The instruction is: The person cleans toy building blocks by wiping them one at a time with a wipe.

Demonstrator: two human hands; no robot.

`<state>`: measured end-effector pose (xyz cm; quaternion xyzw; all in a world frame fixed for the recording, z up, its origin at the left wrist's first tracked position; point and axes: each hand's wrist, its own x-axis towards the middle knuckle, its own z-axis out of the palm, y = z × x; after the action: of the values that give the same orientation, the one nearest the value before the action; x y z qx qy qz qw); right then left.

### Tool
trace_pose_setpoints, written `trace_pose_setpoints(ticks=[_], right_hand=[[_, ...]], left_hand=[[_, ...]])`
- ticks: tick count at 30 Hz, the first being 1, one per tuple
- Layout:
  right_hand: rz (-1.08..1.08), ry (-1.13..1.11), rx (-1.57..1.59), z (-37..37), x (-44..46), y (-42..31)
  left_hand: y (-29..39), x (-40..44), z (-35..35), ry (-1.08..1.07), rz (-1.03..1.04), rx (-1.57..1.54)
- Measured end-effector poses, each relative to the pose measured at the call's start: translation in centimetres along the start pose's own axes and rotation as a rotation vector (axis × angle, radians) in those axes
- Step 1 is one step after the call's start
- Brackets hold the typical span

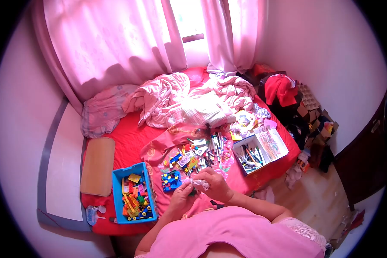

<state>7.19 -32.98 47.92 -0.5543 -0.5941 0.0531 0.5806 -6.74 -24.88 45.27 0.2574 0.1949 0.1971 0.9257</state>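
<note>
My right hand [214, 185] is closed on a crumpled whitish piece [201, 184], either cloth or tissue; which one I cannot tell. At the left end of that piece, my left hand [182, 195] pinches it between thumb and fingers. Just beyond my hands, a small blue tray [171, 181] with toy parts lies on the bed. Behind it are loose toy pieces [187, 159] and a spread of pens and markers [219, 146]. A blue bin [151, 193] of colourful building blocks stands to the left.
An open box [250, 161] of pens is on the right of the red-sheeted bed [124, 127]. Crumpled bedding [167, 94] lies at the back, a tan board [97, 165] at the left. Cardboard and clothes [281, 90] are piled on the right, beside the floor [314, 206].
</note>
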Motion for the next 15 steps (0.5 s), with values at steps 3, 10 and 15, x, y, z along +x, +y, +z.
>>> trace_pose_setpoints(ticks=[3,10,15], right_hand=[[-0.024,-0.031,-0.034,0.2,-0.1,-0.3],[-0.067,-0.069,-0.052,0.5,-0.3,0.8],[0.316,0.131,0.197,0.7,1.0,0.9]], left_hand=[[-0.2,0.2,-0.6,0.023,0.007,-0.006],[-1.0,0.3,-0.7,0.133,-0.018,-0.028],[0.0,0.1,0.6,0.145,0.014,-0.125]])
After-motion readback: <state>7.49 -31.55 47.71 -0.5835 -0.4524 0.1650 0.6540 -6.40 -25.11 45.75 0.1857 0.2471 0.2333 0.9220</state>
